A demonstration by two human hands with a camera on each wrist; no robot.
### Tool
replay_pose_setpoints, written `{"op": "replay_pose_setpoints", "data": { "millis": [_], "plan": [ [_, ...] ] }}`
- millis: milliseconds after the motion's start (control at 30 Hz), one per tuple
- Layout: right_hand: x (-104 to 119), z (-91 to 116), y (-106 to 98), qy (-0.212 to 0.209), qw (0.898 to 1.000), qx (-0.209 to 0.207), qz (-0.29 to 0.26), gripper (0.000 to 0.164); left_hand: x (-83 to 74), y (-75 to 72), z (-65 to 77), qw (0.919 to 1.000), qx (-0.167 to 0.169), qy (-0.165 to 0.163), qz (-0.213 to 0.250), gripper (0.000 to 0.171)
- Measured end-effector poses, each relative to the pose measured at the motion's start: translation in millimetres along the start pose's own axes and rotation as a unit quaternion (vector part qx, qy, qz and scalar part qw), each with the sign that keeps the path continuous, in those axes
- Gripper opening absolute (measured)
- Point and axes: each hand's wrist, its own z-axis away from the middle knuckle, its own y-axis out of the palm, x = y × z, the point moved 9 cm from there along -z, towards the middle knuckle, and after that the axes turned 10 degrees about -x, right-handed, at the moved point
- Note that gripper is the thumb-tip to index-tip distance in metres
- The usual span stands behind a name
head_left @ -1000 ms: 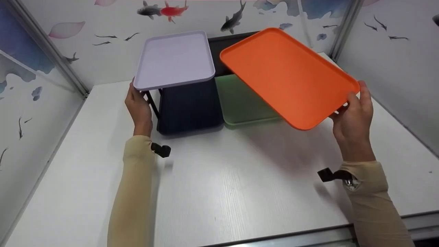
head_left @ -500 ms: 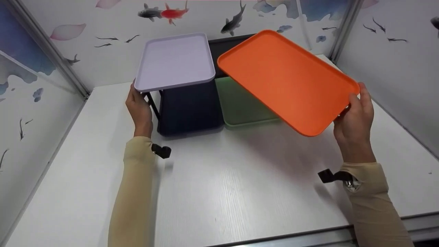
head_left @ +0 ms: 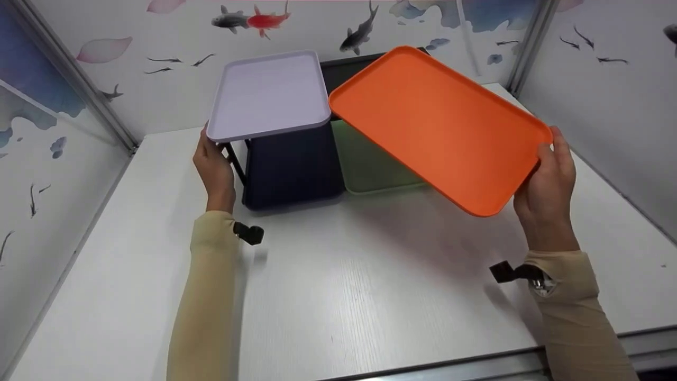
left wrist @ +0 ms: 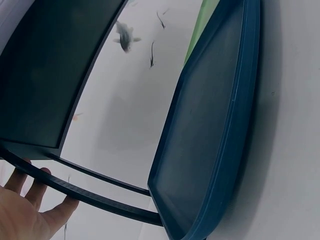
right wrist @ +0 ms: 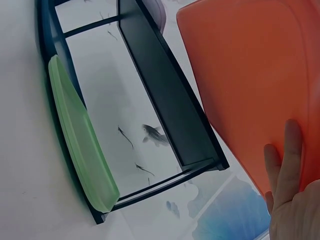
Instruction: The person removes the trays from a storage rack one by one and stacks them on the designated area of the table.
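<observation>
A black two-tier rack (head_left: 346, 71) stands at the back of the table. On its upper tier, at the left, lies a lavender tray (head_left: 270, 95). A dark blue tray (head_left: 293, 166) and a green tray (head_left: 370, 159) lie side by side below. My left hand (head_left: 214, 166) holds the rack's left side frame (left wrist: 105, 202), just under the lavender tray's corner. In my right hand (head_left: 547, 196) is an orange tray (head_left: 439, 127), gripped at its near right corner, with fingers under it. It is tilted in front of the upper tier's right part, its far left corner by the lavender tray's edge.
The white table (head_left: 338, 296) extends in front of the rack to a metal rail (head_left: 476, 368) along the near edge. Panels with painted fish, such as the back wall (head_left: 174, 32), enclose the left, back and right sides.
The orange tray has shifted slightly left, and its near corner has dipped. My left hand, the rack and the other trays have stayed in place.
</observation>
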Motion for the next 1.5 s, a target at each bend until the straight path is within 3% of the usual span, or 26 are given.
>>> {"op": "replay_pose_setpoints", "data": {
  "millis": [267,867,1500],
  "plan": [
    [-2,2,1,0.008,1.000,0.007,0.001,0.067,2.1,-0.9,0.3,0.9998,-0.006,-0.015,0.010,0.048],
    [-7,6,3,0.021,0.999,0.002,0.046,0.059,0.1,0.5,1.7,0.9999,-0.003,-0.008,0.013,0.048],
    [-13,10,9,0.024,0.996,0.026,0.083,0.064,-0.6,0.1,1.5,0.9998,0.000,-0.006,0.018,0.047]
  ]
}}
